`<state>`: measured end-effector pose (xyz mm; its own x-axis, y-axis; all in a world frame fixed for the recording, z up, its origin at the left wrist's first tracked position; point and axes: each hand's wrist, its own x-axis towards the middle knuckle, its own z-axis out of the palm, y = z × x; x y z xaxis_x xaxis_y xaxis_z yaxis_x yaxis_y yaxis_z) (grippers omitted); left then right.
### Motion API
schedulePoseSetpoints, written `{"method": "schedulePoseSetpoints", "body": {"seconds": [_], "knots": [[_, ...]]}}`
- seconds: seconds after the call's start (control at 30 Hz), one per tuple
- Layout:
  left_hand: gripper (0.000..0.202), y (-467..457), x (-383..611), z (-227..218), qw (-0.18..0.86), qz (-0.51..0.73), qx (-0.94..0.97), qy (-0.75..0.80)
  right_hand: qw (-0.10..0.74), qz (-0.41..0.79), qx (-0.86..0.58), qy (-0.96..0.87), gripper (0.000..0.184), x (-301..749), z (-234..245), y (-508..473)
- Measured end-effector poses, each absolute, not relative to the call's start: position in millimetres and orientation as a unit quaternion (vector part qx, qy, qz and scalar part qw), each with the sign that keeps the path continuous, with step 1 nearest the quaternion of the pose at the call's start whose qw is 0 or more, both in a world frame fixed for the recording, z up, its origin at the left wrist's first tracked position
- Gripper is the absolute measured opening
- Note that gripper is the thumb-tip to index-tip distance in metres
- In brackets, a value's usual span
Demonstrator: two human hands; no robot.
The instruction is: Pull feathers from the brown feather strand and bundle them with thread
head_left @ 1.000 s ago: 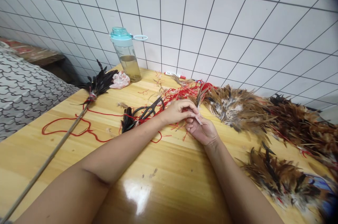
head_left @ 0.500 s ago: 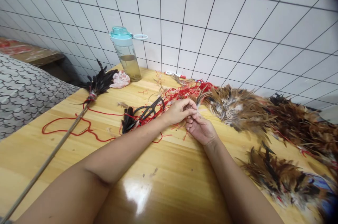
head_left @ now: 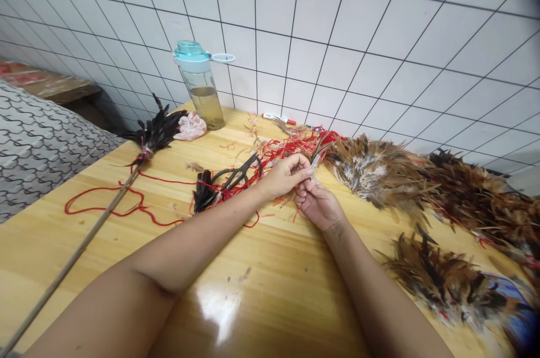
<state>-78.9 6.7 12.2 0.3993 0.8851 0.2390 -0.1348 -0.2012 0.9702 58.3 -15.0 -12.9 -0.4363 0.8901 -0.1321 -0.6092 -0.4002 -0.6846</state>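
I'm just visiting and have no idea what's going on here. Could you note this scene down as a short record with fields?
Left hand: pinching a feather sprig
Right hand: curled just below the sprig, beside the left hand
Nearby: tangled red string, brown feather bunches, scissors
Rest: feather duster, bottle, table, tile wall

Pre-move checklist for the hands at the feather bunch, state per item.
Bunch pinched by left hand: ok.
Right hand grip on bunch: cannot tell, fingers overlap.
Red thread clear of bunch: not ok, tangled right beside it.
Scissors free of thread: not ok, thread lies across them.
Bottle upright and capped: ok.
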Motion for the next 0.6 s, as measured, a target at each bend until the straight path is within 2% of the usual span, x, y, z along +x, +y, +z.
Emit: {"method": "schedulePoseSetpoints", "body": {"seconds": [0.3,0.6], "knots": [[0.007,9.1,-79.7,13.0,0.452,0.489,0.67,0.329,0.475,0.804,-0.253,-0.254,0.014,59.3,-10.9,-14.2],[0.014,13.3,-85.7,10.0,0.457,0.461,0.688,0.323,0.491,0.796,-0.25,-0.252,0.016,59.3,-9.1,-13.8]]}}
